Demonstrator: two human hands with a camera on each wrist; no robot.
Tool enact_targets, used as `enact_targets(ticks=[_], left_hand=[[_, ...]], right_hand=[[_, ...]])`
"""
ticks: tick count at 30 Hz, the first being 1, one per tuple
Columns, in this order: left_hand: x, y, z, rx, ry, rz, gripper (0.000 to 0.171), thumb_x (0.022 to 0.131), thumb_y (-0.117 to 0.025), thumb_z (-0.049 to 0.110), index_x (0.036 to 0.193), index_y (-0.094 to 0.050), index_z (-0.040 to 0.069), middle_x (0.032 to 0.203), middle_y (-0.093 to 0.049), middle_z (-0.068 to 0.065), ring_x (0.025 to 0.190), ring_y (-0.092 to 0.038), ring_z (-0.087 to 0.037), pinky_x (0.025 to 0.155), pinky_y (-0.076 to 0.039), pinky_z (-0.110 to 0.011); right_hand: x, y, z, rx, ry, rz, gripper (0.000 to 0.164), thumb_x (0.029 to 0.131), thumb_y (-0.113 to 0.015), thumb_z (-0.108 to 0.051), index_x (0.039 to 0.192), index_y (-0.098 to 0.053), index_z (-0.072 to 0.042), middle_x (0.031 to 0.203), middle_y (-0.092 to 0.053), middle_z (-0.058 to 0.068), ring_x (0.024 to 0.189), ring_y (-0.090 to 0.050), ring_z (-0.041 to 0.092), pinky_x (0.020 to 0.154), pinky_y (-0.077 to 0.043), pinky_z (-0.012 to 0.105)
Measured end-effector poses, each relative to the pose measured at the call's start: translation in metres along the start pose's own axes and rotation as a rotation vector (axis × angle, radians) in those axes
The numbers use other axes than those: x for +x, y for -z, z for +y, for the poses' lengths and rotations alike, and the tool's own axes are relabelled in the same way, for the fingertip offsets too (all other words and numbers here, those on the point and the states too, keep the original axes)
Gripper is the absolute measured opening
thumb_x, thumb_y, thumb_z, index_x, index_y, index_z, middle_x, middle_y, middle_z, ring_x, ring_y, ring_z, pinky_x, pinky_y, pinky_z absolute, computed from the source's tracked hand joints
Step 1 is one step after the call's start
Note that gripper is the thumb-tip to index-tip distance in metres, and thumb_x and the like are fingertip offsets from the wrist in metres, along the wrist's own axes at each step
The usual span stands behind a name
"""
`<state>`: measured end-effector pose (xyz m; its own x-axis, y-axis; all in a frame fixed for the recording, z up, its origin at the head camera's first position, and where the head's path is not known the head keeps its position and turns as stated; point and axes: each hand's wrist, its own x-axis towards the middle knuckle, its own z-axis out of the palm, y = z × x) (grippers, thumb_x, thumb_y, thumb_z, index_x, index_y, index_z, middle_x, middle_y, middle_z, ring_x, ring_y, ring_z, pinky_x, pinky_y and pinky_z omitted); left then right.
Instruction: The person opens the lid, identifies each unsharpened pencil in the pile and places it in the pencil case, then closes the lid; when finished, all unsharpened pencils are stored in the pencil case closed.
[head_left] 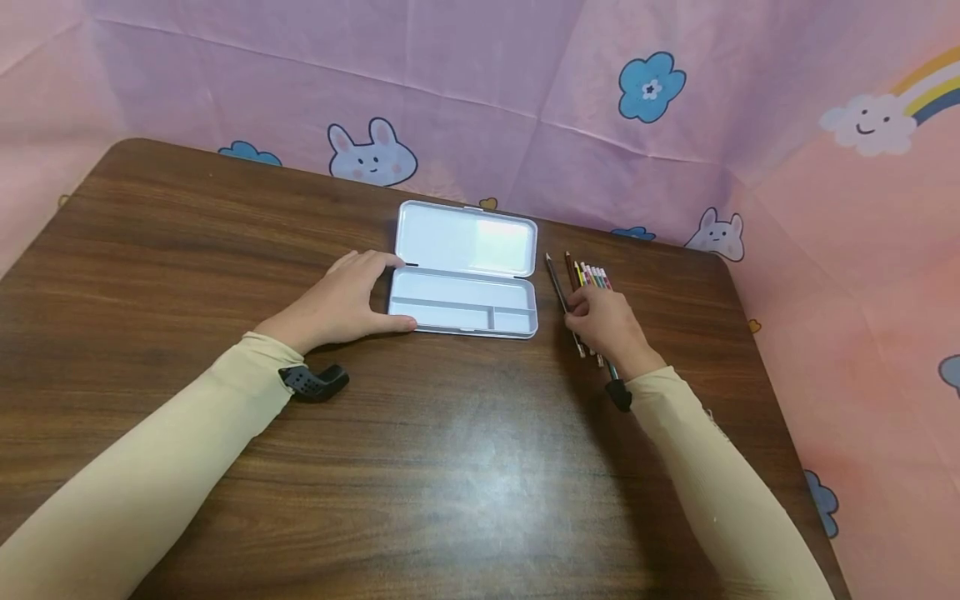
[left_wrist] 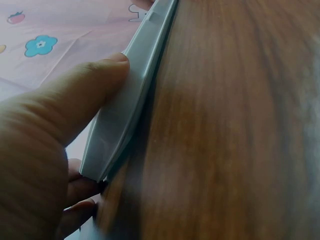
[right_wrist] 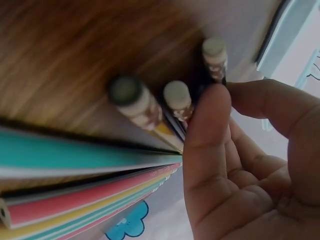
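A white pencil case (head_left: pixel 463 288) lies with its lid (head_left: pixel 442 237) tipped back, its divided tray bare. My left hand (head_left: pixel 341 300) grips its left end; in the left wrist view the thumb presses the front wall (left_wrist: pixel 122 107) and other fingers curl behind. To the right of the case, my right hand (head_left: pixel 611 329) pinches a dark pencil (head_left: pixel 556 279) between thumb and finger, near its eraser end in the right wrist view. Under and beside this hand lie several other pencils (head_left: pixel 597 273), some with white erasers and some striped (right_wrist: pixel 90 200).
The brown wooden table (head_left: pixel 450 467) ends at a patterned pink and purple cloth (head_left: pixel 487 100) behind and to the right. Dark straps (head_left: pixel 315 383) sit at both wrists. Light glares on the table front and inside the lid.
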<state>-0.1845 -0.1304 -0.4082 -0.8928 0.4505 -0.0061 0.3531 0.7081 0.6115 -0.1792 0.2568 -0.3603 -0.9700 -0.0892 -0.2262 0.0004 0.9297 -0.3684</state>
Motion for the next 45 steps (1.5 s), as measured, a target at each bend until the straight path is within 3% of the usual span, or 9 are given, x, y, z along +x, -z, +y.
enact_targets(ticks=[9, 13, 18, 23, 28, 31, 38, 45], left_hand=[[-0.002, -0.001, 0.001, 0.000, 0.003, -0.002, 0.101, 0.083, -0.076, 0.067, 0.154, -0.041, 0.005, 0.158, -0.042, -0.017, 0.151, -0.032, -0.035, 0.129, -0.008, -0.054], [-0.002, -0.003, 0.000, 0.004, 0.001, 0.001, 0.101, 0.083, -0.077, 0.067, 0.154, -0.041, 0.005, 0.157, -0.042, -0.016, 0.151, -0.033, -0.034, 0.129, -0.008, -0.053], [-0.002, -0.002, -0.001, 0.005, 0.008, 0.002, 0.101, 0.082, -0.077, 0.067, 0.154, -0.041, 0.006, 0.157, -0.043, -0.016, 0.151, -0.032, -0.034, 0.129, -0.008, -0.053], [-0.002, -0.002, 0.000, 0.000, 0.004, 0.004, 0.100, 0.082, -0.077, 0.066, 0.154, -0.041, 0.006, 0.157, -0.043, -0.016, 0.150, -0.033, -0.034, 0.129, -0.008, -0.053], [-0.002, -0.001, 0.000, -0.002, 0.000, 0.003, 0.100, 0.082, -0.077, 0.066, 0.154, -0.041, 0.006, 0.157, -0.043, -0.015, 0.151, -0.033, -0.034, 0.129, -0.008, -0.053], [-0.001, -0.001, 0.000, -0.002, 0.000, 0.003, 0.100, 0.082, -0.078, 0.066, 0.153, -0.041, 0.006, 0.157, -0.043, -0.015, 0.151, -0.033, -0.033, 0.129, -0.008, -0.053], [0.000, 0.001, 0.001, 0.002, -0.004, 0.003, 0.099, 0.083, -0.078, 0.064, 0.153, -0.041, 0.005, 0.156, -0.044, -0.016, 0.150, -0.034, -0.033, 0.129, -0.008, -0.053], [0.001, 0.001, 0.001, -0.004, -0.004, -0.004, 0.100, 0.083, -0.077, 0.065, 0.154, -0.041, 0.006, 0.157, -0.043, -0.015, 0.151, -0.033, -0.033, 0.129, -0.007, -0.052]], right_hand=[[-0.003, 0.005, 0.006, 0.006, 0.004, -0.002, 0.030, 0.099, -0.065, -0.019, 0.124, -0.068, -0.002, 0.109, -0.073, 0.018, 0.095, -0.068, 0.030, 0.081, -0.058, 0.043], [-0.006, 0.016, 0.018, -0.018, -0.022, 0.027, 0.028, 0.099, -0.063, -0.018, 0.122, -0.068, -0.002, 0.112, -0.072, 0.020, 0.100, -0.068, 0.034, 0.085, -0.057, 0.048], [-0.012, 0.028, 0.034, -0.022, -0.053, 0.005, 0.032, 0.100, -0.064, -0.020, 0.125, -0.067, -0.001, 0.116, -0.070, 0.022, 0.105, -0.066, 0.038, 0.091, -0.055, 0.055], [-0.012, 0.035, 0.054, -0.010, -0.085, 0.032, 0.036, 0.099, -0.065, -0.022, 0.125, -0.064, 0.003, 0.116, -0.068, 0.024, 0.106, -0.063, 0.039, 0.094, -0.054, 0.055], [-0.012, 0.041, 0.069, -0.018, -0.183, -0.030, 0.043, 0.102, -0.063, -0.027, 0.128, -0.061, 0.007, 0.124, -0.063, 0.028, 0.110, -0.061, 0.040, 0.096, -0.054, 0.055], [-0.012, 0.042, 0.072, 0.038, -0.216, -0.080, 0.044, 0.103, -0.062, -0.025, 0.132, -0.059, 0.007, 0.127, -0.063, 0.029, 0.108, -0.066, 0.037, 0.095, -0.057, 0.053], [-0.012, 0.040, 0.073, 0.077, -0.183, -0.057, 0.032, 0.102, -0.062, -0.017, 0.124, -0.063, 0.006, 0.117, -0.067, 0.027, 0.091, -0.071, 0.029, 0.076, -0.064, 0.038], [-0.011, 0.037, 0.072, -0.031, -0.153, 0.000, 0.029, 0.100, -0.062, -0.019, 0.118, -0.067, 0.003, 0.112, -0.070, 0.024, 0.093, -0.068, 0.032, 0.080, -0.058, 0.045]])
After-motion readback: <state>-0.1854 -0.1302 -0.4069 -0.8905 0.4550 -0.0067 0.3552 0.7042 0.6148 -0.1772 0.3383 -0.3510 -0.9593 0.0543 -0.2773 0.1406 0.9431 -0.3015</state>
